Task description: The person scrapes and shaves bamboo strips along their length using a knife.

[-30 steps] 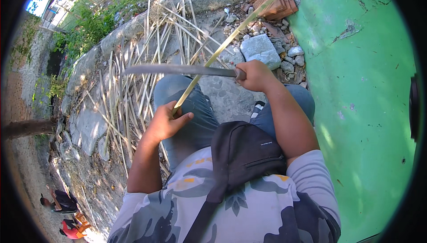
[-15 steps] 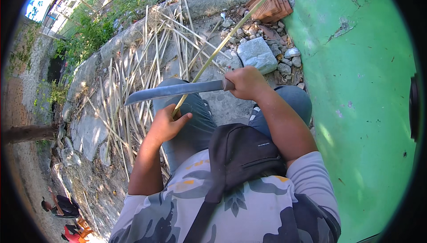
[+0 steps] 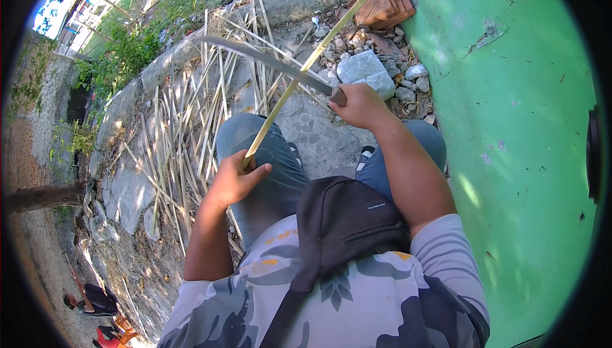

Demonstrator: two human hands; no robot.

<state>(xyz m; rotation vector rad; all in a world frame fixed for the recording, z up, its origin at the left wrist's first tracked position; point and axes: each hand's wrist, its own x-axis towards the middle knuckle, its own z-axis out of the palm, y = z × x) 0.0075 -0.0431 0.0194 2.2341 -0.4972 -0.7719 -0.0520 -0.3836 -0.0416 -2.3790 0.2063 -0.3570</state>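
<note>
My left hand (image 3: 237,179) is closed around the near end of a long, pale yellow-green strip, probably split bamboo (image 3: 275,111), beside my left knee. The strip slants away to the far right, past the upper edge of the view. In my right hand (image 3: 361,106) is the brown handle of a machete (image 3: 264,59), held above the gap between my knees. Its long grey blade points to the far left and crosses the strip about midway along what I see of it. Whether the edge bites into the strip, I cannot tell.
Many similar strips (image 3: 185,125) lie in a loose heap on the ground at the left. Ahead are a pale stone block (image 3: 366,74), rubble and stacked orange tiles (image 3: 386,9). A green wall or floor surface (image 3: 510,157) fills the right. Two people (image 3: 95,300) are far off, lower left.
The machete has moved away from me along the strip, its tip swinging from near my left hand toward the far left. My left hand keeps its grip almost in place.
</note>
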